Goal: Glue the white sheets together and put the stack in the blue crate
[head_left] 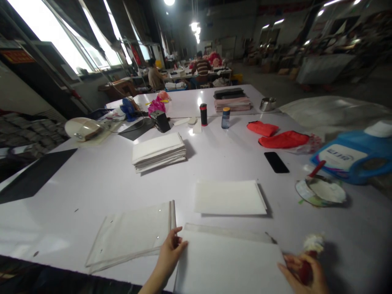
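Observation:
In the head view, a white sheet (226, 261) lies at the front edge of the table, with a greyish strip showing along its far side. My left hand (170, 250) is closed at the sheet's left edge, thumb and fingers pinching near its corner. A brush (312, 247) with a red handle and white paste on its bristles is gripped in my right hand (306, 271), whose thumb touches the sheet's right edge. To the left lies a stack of off-white fabric panels (134, 232). Beyond the sheet rests a small pile of white boards (229, 197).
A plate of white paste (326, 190), a blue jug (346, 153) and a phone (276, 162) stand at the right. Farther back are a white stack (159, 152), two bottles (203, 114), red cloth (284, 139) and a helmet (84, 128). Two people sit at another table.

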Demonstrator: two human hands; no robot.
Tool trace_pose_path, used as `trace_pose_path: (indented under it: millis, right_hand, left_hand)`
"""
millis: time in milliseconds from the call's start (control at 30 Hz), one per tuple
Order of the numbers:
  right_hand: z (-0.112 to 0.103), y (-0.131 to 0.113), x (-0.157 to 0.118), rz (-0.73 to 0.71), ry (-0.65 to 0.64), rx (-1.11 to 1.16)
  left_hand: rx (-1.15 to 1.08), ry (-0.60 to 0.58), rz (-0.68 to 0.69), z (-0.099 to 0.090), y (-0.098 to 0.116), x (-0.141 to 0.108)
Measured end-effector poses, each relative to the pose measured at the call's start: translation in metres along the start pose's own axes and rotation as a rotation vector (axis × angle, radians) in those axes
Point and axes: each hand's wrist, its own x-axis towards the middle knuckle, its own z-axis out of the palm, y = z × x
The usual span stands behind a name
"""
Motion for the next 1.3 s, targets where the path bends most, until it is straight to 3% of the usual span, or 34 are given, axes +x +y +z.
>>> trace_pose_path:
  millis: [133,367,967,1300]
  right_hand:
    - [0.009,-0.001,-0.003,-0.082,0.067,-0.096]
    - [0.013,0.013,-0.004,-0.171,0.016,-0.200]
    - [0.011,0.035,-0.003,-0.142,-0.029,-0.284]
    - [0.012,0.022,-0.003,-0.160,-0.059,-0.324]
  left_hand:
    - [0.141,0.038,0.054,0.004,-0.012,0.003]
    - [0.239,0.037,0.074,0.006,-0.016,0.006]
    - [0.072,0.058,0.002,0.011,-0.033,0.015]
    - [0.078,0.027,0.007,0.011,-0.027,0.011]
